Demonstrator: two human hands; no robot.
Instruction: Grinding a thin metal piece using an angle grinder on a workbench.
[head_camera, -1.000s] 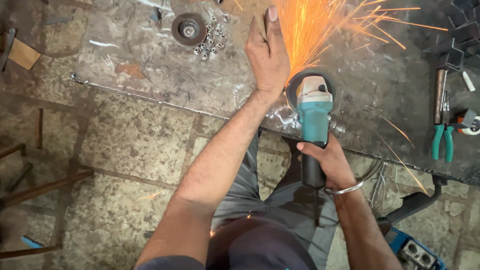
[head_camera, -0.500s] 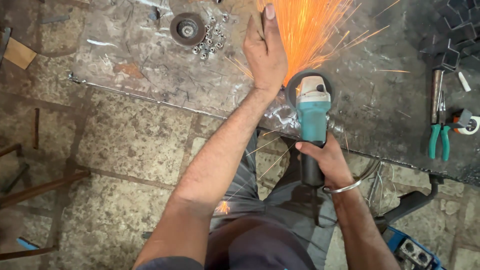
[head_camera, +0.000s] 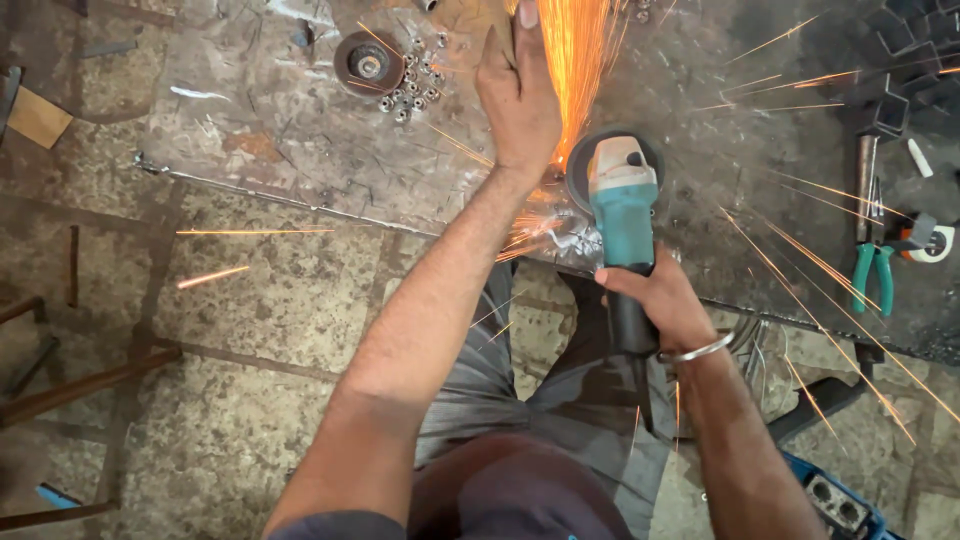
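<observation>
My right hand (head_camera: 658, 298) grips the black handle of a teal angle grinder (head_camera: 622, 205) whose disc meets the metal workbench top (head_camera: 300, 130). Orange sparks (head_camera: 580, 50) spray upward from the disc and scatter to the right. My left hand (head_camera: 520, 95) lies palm down on the bench just left of the grinder head, pressing on something flat that it mostly hides. A metal bangle sits on my right wrist.
A spare grinding disc (head_camera: 368, 65) and several small nuts (head_camera: 410, 90) lie at the back left of the bench. Green-handled pliers (head_camera: 872, 270), a tape roll (head_camera: 935, 243) and dark square tube pieces (head_camera: 890, 70) are on the right. Stone floor lies below; a blue box (head_camera: 835, 500) is at the lower right.
The spark spray has widened, with more sparks now flying to the right and down. Both hands and the grinder stay in almost the same place.
</observation>
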